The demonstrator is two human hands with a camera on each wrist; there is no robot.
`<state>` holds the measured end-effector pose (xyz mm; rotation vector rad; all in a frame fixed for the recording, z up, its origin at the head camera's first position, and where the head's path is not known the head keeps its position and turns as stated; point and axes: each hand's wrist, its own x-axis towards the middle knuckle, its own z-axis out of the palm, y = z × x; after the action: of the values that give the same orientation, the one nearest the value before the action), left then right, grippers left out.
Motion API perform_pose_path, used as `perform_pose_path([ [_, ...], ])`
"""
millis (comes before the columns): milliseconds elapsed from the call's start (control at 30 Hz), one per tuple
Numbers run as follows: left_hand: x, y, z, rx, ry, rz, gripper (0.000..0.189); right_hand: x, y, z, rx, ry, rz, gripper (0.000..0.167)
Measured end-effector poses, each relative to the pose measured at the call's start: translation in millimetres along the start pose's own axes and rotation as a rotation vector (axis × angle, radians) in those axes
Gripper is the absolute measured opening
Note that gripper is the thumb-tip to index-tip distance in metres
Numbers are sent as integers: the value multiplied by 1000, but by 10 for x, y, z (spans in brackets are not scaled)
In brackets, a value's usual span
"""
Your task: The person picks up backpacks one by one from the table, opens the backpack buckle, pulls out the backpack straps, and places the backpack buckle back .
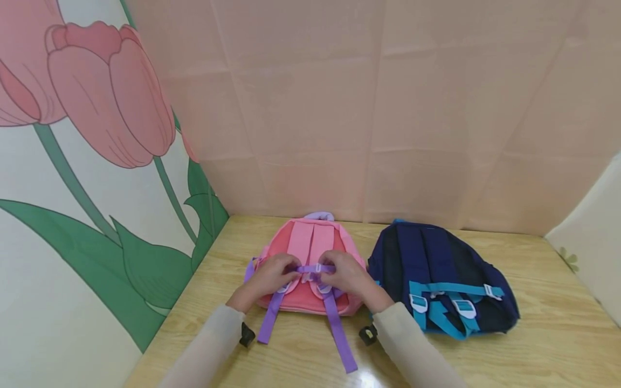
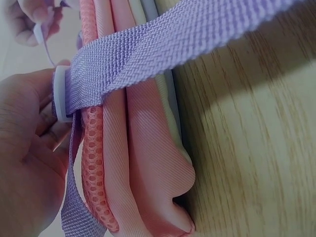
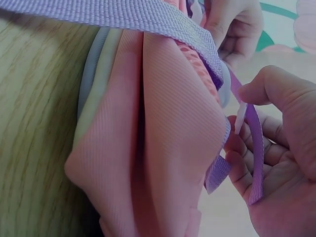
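A pink backpack (image 1: 301, 303) lies on the table, its shoulder straps facing up. Across them runs a narrow purple chest strap (image 1: 308, 268) with a small white clip (image 3: 241, 117). My left hand (image 1: 276, 272) grips the strap's left end, its fingers partly hidden behind a white slider (image 2: 61, 94) in the left wrist view. Thumb and fingers of my right hand (image 1: 346, 274) pinch the clip at the other end, and a loose purple strap end (image 3: 256, 158) hangs over that palm. Two wider purple webbing tails (image 1: 339, 334) trail from the bag's bottom toward me.
Just right of the pink bag lies a navy backpack (image 1: 436, 248) with blue straps and white buckles. Behind both, a pinkish cloth (image 1: 310, 134) hangs at the wooden table's (image 1: 548, 280) back edge. A tulip-printed panel (image 1: 121, 188) borders the left side.
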<state>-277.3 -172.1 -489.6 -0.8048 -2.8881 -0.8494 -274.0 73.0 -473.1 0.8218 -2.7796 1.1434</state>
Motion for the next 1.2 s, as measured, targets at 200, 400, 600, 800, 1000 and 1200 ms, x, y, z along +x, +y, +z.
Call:
perform_pose_path([
  [200,0,1,5,11,20,28,14,-28,13,-35,-31,9,-8,21],
  [400,-3,18,-5,1,11,13,15,-46,25,-61,-38,20,3,20],
  [600,2,25,-8,-8,8,3,15,-68,43,-81,-36,30,11,21],
  [800,2,22,-1,-11,-1,-8,16,-87,60,-112,-44,36,3,21],
  [1000,-2,29,-7,-6,-4,-4,16,-113,53,-156,-31,43,-18,20],
  [1200,-6,32,-7,1,-4,-16,16,-128,70,-177,-9,46,-26,19],
])
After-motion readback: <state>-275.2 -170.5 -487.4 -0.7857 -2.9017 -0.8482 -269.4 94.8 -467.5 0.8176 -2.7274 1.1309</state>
